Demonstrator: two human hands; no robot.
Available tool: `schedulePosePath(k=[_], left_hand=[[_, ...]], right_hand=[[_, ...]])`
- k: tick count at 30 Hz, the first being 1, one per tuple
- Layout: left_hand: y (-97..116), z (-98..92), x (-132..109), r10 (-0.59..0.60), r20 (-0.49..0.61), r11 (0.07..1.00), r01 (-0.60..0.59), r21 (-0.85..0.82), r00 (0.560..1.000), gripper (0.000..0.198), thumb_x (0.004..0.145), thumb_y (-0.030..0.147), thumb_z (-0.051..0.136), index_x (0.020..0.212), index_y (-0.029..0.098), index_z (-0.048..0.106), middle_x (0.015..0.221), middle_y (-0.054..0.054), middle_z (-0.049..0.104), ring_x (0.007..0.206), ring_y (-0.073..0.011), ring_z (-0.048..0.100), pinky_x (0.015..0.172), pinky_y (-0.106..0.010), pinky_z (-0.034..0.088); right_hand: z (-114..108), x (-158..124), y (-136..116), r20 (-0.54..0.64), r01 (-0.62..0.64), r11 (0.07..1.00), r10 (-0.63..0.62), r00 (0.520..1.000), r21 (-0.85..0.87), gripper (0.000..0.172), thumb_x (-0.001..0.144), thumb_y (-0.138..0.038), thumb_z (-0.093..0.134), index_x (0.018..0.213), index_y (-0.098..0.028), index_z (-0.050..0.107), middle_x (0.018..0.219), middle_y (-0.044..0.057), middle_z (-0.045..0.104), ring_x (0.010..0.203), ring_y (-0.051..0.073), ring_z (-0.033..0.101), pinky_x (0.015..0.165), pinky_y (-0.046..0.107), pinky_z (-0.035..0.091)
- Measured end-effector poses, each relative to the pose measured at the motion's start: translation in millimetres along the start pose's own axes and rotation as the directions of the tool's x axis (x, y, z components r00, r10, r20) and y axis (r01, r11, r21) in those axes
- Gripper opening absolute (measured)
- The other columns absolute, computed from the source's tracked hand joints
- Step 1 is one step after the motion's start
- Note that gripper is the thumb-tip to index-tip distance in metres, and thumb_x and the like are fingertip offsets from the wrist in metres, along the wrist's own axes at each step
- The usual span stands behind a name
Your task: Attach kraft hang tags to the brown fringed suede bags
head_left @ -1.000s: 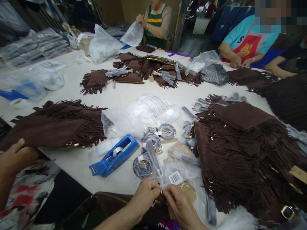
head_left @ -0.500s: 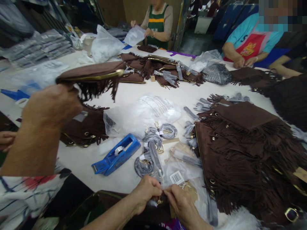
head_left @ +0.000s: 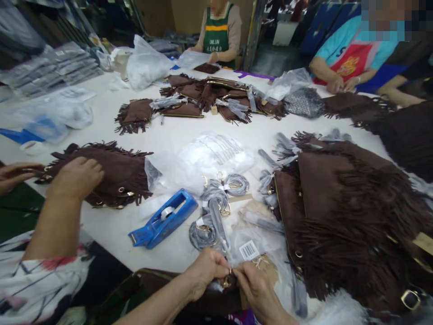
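Observation:
Low in the head view, my left hand and my right hand meet with thumbs and fingertips pinched together. Between them is a small gold metal fitting, its exact shape partly covered by my fingers. Beneath my hands lies a dark brown bag with a gold zip along its edge; my forearms hide much of it. A tag with a barcode and brown hang tags lie just beyond my right hand. Coiled grey straps with gold hooks rest beyond my left hand.
A blue tape dispenser stands left of the straps. Brown fringed bags are piled at the right, more across the table. White plastic bags lie mid-table. At left, a co-worker's arm reaches over another fringed bag.
My hands stay almost in place, with more of the gold fitting showing. The co-worker at left has let go of a lifted brown bag, which now lies among those across the table.

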State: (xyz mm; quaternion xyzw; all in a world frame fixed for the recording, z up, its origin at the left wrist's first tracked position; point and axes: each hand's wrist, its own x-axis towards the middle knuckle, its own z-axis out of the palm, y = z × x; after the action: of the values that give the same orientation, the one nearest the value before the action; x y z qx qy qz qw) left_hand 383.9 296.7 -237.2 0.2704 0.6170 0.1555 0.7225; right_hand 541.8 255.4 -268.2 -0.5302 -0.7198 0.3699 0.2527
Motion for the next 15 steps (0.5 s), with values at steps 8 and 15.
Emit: schedulePosePath(k=[8,15], left_hand=[[0,6.4,-1,0.068,-0.012,0.983,-0.065,0.173,0.998,0.006,0.051,0.012,0.045,0.052,0.017,0.047,0.044,0.007,0.040,0.048,-0.0096,0.035,0.048,-0.024,0.023],[1,1.3,-7,0.127,0.012,0.966,-0.126,0.227,0.992,0.007,0.057,0.010,0.044,0.056,0.017,0.045,0.049,0.006,0.042,0.053,-0.0107,0.038,0.052,-0.023,0.026]], right_hand=[[1,-4,-1,0.022,-0.067,0.995,0.065,0.998,0.079,0.031,0.093,-0.035,0.034,0.072,-0.020,0.052,0.062,0.000,0.057,0.056,0.013,0.055,0.056,0.022,0.042],[-9,-4,-5,0.201,-0.270,0.901,0.211,0.956,0.340,0.024,0.089,-0.036,0.040,0.080,-0.019,0.053,0.067,0.000,0.057,0.063,0.014,0.057,0.059,0.022,0.044]])
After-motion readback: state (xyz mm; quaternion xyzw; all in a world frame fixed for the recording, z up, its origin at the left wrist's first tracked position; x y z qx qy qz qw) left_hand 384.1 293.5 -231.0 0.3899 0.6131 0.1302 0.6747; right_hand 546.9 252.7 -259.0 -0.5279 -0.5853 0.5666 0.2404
